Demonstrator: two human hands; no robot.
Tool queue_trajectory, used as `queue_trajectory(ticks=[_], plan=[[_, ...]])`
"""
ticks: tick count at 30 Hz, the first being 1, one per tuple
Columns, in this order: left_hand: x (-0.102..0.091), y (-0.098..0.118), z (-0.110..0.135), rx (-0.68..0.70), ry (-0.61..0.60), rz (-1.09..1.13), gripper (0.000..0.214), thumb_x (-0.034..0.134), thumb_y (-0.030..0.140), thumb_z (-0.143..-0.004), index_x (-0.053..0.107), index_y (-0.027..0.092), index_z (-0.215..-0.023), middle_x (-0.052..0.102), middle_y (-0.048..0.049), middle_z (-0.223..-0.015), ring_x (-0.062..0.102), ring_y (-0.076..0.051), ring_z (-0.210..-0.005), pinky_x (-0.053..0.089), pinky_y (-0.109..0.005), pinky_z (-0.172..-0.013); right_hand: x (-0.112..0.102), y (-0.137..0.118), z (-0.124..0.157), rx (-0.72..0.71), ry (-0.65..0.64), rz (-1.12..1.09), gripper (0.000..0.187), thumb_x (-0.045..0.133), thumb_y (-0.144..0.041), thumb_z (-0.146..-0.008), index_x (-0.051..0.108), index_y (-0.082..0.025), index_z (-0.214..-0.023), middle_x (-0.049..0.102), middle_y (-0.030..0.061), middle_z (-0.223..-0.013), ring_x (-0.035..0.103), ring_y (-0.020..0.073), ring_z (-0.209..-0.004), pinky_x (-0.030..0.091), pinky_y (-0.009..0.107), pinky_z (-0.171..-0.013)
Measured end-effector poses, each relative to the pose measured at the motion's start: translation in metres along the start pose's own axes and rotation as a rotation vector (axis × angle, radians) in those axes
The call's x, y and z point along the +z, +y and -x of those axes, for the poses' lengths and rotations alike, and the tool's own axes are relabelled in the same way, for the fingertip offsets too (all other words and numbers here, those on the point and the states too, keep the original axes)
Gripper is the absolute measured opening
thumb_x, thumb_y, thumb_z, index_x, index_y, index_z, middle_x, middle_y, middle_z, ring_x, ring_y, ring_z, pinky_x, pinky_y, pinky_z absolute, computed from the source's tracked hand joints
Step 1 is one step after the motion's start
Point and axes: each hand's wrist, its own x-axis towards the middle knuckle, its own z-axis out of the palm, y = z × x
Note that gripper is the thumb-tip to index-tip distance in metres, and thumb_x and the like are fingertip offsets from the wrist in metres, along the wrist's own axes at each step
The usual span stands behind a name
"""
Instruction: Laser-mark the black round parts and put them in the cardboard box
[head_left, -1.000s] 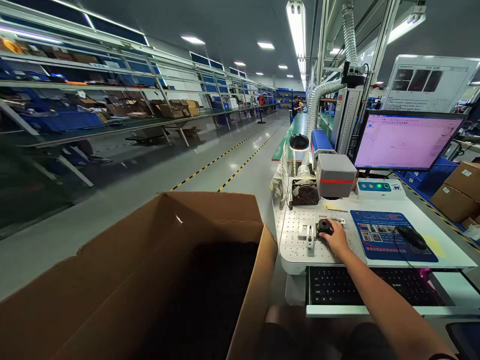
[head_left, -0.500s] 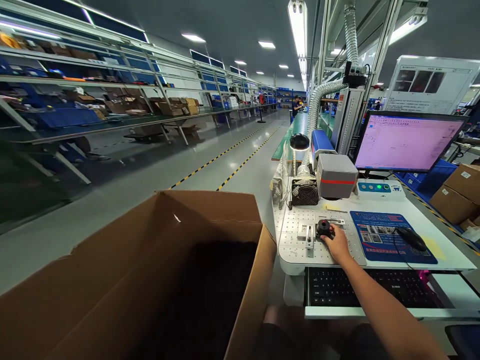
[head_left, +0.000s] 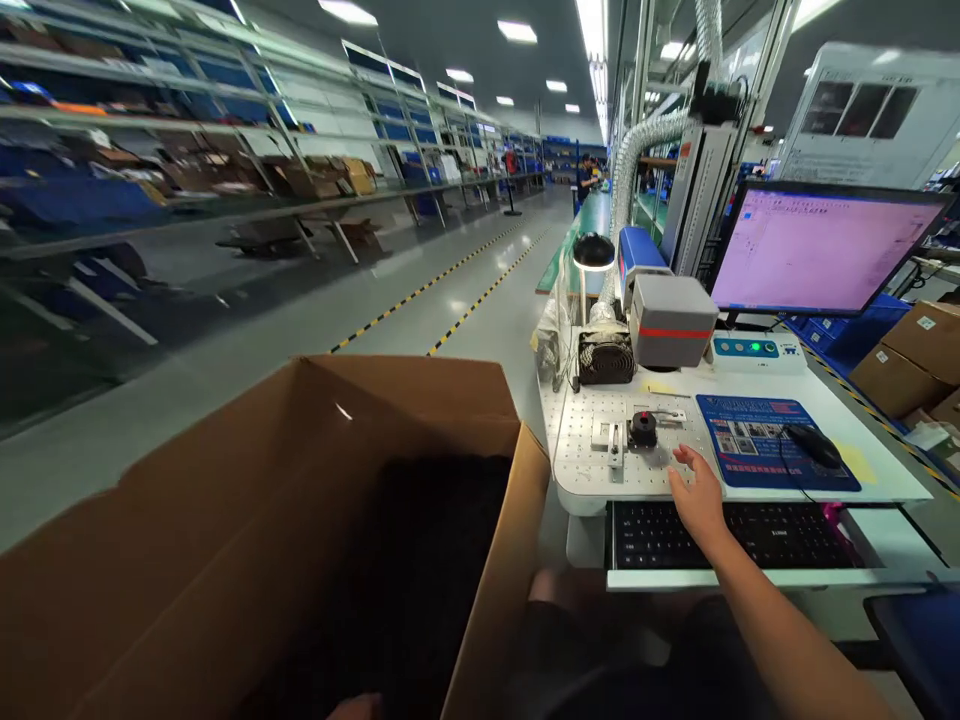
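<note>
A small round black part [head_left: 643,430] sits on the perforated metal plate [head_left: 577,465], beside the metal stop brackets [head_left: 615,447]. My right hand [head_left: 699,492] is apart from it, to its right and nearer to me, over the plate's front edge and the keyboard. Its fingers are spread and hold nothing. At the bottom edge of the view a bit of my left hand [head_left: 357,708] shows inside the large cardboard box [head_left: 487,570]. Its fingers cannot be made out. Dark contents fill the shadowed box, too dim to tell apart.
Over the plate hangs a grey machine head [head_left: 673,320] with a red stripe. A fan [head_left: 606,358] and a ring lamp [head_left: 593,252] stand at its left. To the right are a mouse [head_left: 814,446] on a blue mat, a monitor [head_left: 829,250] and a keyboard [head_left: 652,540] in a pull-out tray.
My right hand has let go of the black part and drawn back toward me, its fingers opening. Part of my left hand has come into view at the bottom. The view has tilted down slightly.
</note>
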Motion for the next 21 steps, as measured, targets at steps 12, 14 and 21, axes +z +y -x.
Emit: queue_trajectory(ticks=[12,14,21], plan=[[0.029,-0.006,-0.026,-0.033,-0.134,-0.068,0.035,0.073,0.046,-0.087,0.065,0.014,-0.074,0.067,0.0005,-0.080,0.066,-0.024,-0.083,0.053,-0.035,-0.075,-0.053,0.037,0.129,-0.045,-0.131,0.126,0.041,0.042,-0.016,-0.094,0.054,-0.022,-0.133,0.070,0.0115,-0.118,0.072,0.0221,-0.098,0.059,0.048,-0.091],[0.028,-0.005,-0.025,-0.038,-0.131,-0.070,0.034,0.073,0.044,-0.087,0.065,0.014,-0.074,0.066,0.0005,-0.080,0.066,-0.024,-0.083,0.053,-0.034,-0.075,-0.051,0.037,0.129,-0.079,-0.141,0.148,0.042,0.042,-0.014,-0.093,0.054,-0.022,-0.132,0.069,0.0113,-0.120,0.072,0.0221,-0.100,0.058,0.048,-0.092],[0.027,-0.008,-0.024,-0.048,-0.125,-0.045,0.035,0.072,0.046,-0.088,0.064,0.015,-0.076,0.065,0.0003,-0.081,0.065,-0.024,-0.083,0.053,-0.035,-0.075,-0.052,0.034,0.127,-0.086,-0.154,0.181,0.042,0.041,-0.013,-0.092,0.053,-0.022,-0.132,0.068,0.0106,-0.122,0.070,0.0224,-0.103,0.058,0.049,-0.094]])
